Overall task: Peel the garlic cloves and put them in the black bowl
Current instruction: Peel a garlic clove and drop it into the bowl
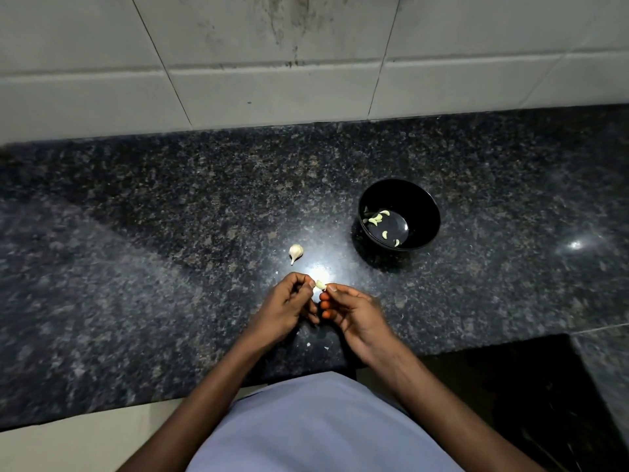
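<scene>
Dark speckled granite surface (136, 233) w/ a pale tiled wall (238, 63) behind it, some grimy streaks up top.

Going L to R: first thing is a garlic bulb (295, 252) sitting by itself on the surface, pointy stem end aimed toward the person, a bit beyond the hands and not touching anything.

Then the left hand (289, 304), fingers curled in, thumb + forefinger pinching a clove (320, 284). Right hand (354, 313) is right up against it, also curled, thumb and fingertip pinching the same clove from the other side. So both hands are closed on that one clove, held just above the surface near a bright light glare. Can't tell how much skin is on it, too small.

A couple tiny white skin bits (318, 346) lie on the surface below the hands.

Further R and farther back: black bowl (399, 214), upright, well apart from the hands, w/ several peeled cloves (377, 218) in the bottom.

Bottom of frame = person's light shirt (323, 430).
</scene>
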